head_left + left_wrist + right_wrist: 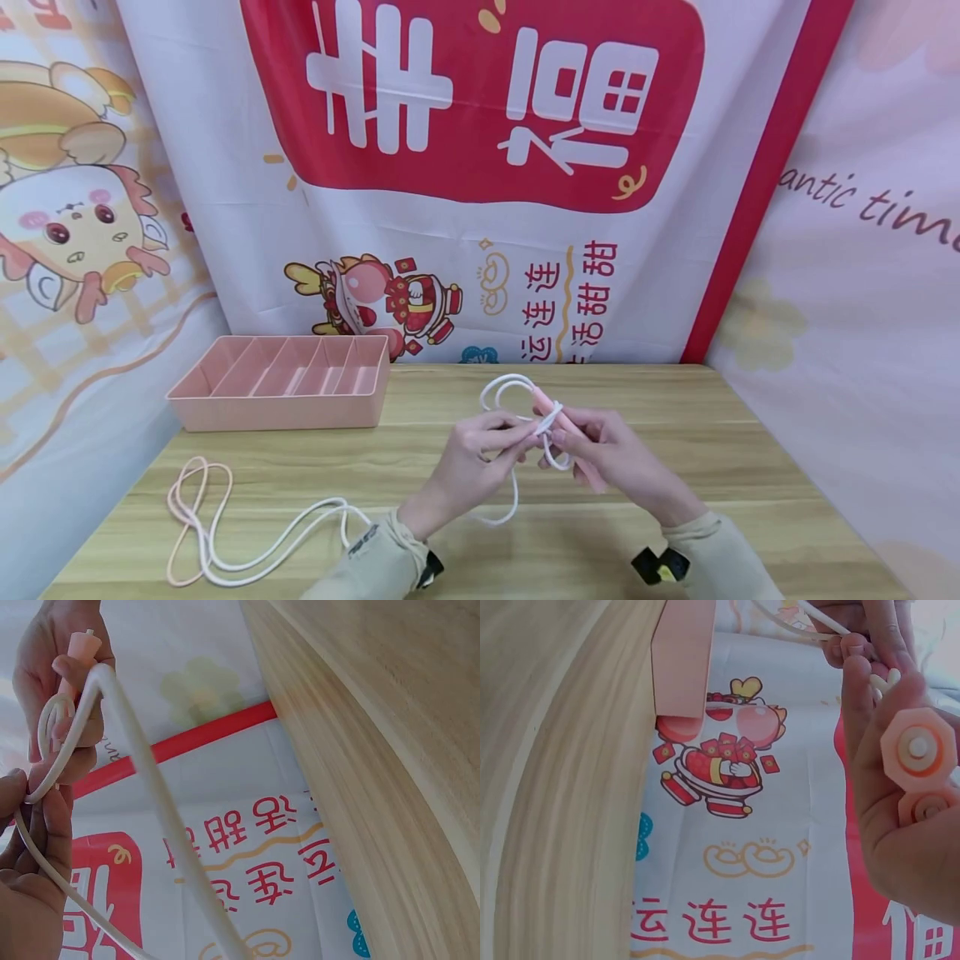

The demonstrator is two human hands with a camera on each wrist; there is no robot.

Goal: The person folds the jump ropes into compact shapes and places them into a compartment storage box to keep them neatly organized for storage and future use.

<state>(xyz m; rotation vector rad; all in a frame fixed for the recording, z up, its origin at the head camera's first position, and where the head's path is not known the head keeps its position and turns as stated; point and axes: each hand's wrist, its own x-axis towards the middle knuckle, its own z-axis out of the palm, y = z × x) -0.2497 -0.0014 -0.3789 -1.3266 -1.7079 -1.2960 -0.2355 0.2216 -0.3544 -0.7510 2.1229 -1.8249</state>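
In the head view, my right hand (626, 458) grips the two pink handles (594, 477) of a jump rope, held together at a slant above the table. Their octagonal ends (919, 750) face the right wrist camera. White cord (552, 417) is wound around the handles and forms a loop below them. My left hand (474, 457) pinches this cord between thumb and fingers, close against the right hand's fingers. More white cord (161, 795) arches past the left wrist camera. Another loop of cord rises behind the handles' upper end.
A pink divided box (277, 412) stands at the table's back left. Looped pink and white cord (217, 575) lies at the front left of the wooden table (750, 500); whether it joins the held cord is hidden by the left arm. Printed cloth (420, 225) hangs behind the table.
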